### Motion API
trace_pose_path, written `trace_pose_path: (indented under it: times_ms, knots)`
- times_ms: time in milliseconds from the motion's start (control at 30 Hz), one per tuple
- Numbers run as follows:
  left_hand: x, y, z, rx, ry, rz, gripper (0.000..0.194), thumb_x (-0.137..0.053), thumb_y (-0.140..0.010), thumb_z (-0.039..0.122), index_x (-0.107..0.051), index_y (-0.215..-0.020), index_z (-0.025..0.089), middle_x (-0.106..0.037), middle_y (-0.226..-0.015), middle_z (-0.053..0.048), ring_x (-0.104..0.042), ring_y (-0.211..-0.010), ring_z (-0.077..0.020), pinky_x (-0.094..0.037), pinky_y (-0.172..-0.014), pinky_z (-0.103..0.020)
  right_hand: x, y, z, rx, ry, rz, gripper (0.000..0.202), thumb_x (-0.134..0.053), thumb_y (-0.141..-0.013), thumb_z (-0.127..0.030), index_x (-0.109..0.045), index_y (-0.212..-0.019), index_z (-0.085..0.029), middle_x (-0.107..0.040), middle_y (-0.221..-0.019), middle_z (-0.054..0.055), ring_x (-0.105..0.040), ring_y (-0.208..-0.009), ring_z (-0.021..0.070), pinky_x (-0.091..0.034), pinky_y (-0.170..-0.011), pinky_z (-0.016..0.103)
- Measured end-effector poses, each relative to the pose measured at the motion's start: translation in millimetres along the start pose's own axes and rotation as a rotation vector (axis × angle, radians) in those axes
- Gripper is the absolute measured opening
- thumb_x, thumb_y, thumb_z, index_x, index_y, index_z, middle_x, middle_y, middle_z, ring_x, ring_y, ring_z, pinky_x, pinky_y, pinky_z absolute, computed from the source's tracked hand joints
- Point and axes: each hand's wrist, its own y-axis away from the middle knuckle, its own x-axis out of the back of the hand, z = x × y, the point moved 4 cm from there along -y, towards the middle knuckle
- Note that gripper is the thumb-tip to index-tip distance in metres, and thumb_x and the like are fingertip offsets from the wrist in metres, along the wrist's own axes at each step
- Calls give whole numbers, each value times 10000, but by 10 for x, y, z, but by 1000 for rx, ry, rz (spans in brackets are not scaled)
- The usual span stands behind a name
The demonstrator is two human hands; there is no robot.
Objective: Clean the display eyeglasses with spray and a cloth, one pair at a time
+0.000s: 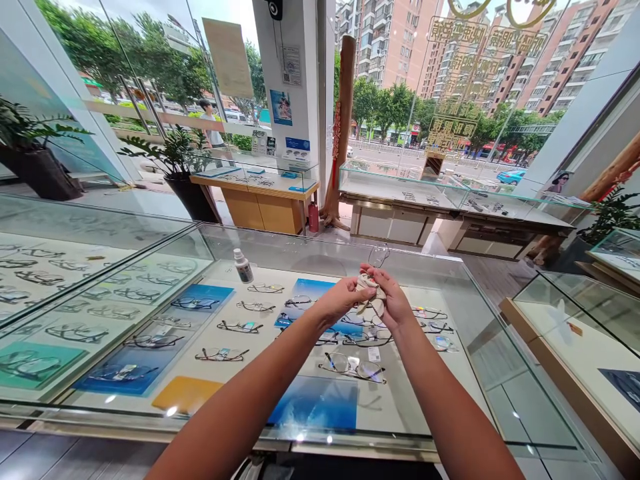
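Above the glass counter, both my hands are closed together around a crumpled pale cloth (369, 285). My left hand (344, 299) pinches the cloth from the left. On the other side, my right hand (394, 301) has its fingers curled round the cloth and the pair of glasses (380, 255). A thin-rimmed lens sticks up past my fingertips; the cloth and fingers hide much of the frame. To the left, a small white spray bottle (243, 267) with a dark label stands on the counter top.
Under the glass of the display counter (400, 427) lie several eyeglass frames, blue cards and a yellow card (186, 395). Another glass case (590, 333) stands at the right. Farther off are potted plants (187, 170), a wooden post (345, 127) and more showcases by the windows.
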Motion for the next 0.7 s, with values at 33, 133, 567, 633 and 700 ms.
trace_pose_path:
  times_ms: [33, 133, 567, 633, 700]
  knots:
    - [-1, 8, 15, -9, -21, -11, 498, -934, -704, 512, -759, -997, 150, -705, -877, -60, -607, -800, -171, -408, -745, -276, 9, -3, -6, 0, -1, 1, 253, -943, -710, -417, -820, -830, -232, -757, -1314, 38, -717, -1066, 203, -596, -867, 294]
    - [7, 27, 57, -13, -68, -44, 493, -866, -763, 604, -758, -943, 158, -701, -839, -66, -630, -822, -200, -453, -781, -306, 37, -8, -40, 15, -3, 17, 248, -936, -713, -416, -814, -828, -234, -757, -1314, 35, -722, -1064, 215, -605, -836, 302]
    - [21, 2, 27, 30, -6, 50, 479, -923, -699, 544, -756, -913, 151, -710, -821, -53, -617, -753, -166, -434, -723, -278, 12, -9, -2, -8, 52, -28, 256, -927, -731, -421, -818, -850, -223, -753, -1300, 38, -716, -977, 193, -582, -841, 296]
    - [29, -12, 17, 12, 2, 67, 492, -926, -693, 550, -765, -938, 155, -721, -829, -55, -631, -770, -175, -444, -737, -281, 25, -18, 2, -3, 66, -20, 264, -920, -734, -442, -818, -845, -226, -757, -1293, 44, -712, -1030, 218, -580, -868, 314]
    - [43, -20, 11, -2, -16, 71, 508, -927, -692, 556, -772, -974, 163, -730, -839, -57, -640, -786, -184, -456, -748, -285, 47, -25, -5, 11, 86, 11, 277, -922, -721, -462, -820, -837, -231, -760, -1282, 46, -703, -1081, 241, -576, -891, 334]
